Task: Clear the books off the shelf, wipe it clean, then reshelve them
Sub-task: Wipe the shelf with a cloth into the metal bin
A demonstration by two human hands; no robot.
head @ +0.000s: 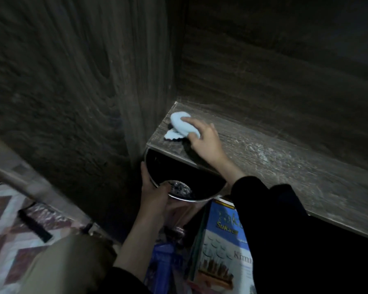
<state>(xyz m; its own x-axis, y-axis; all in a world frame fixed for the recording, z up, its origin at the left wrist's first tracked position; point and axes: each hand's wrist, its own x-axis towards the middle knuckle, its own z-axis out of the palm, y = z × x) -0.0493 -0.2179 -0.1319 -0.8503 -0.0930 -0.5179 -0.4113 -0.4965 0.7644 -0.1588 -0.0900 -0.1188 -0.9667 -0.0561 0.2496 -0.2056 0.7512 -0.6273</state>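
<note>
Dusty shelf (274, 164) carries my right hand (206, 143), fingers gripping a pale blue cloth (182, 124) at its left end, while my left hand (155, 194) grips the rim of a metal bin (196, 200) just below.

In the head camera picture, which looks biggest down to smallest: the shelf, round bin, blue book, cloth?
1. shelf
2. blue book and round bin: about alike, both partly hidden, and the book is nearer, so I won't rank them
3. cloth
</note>
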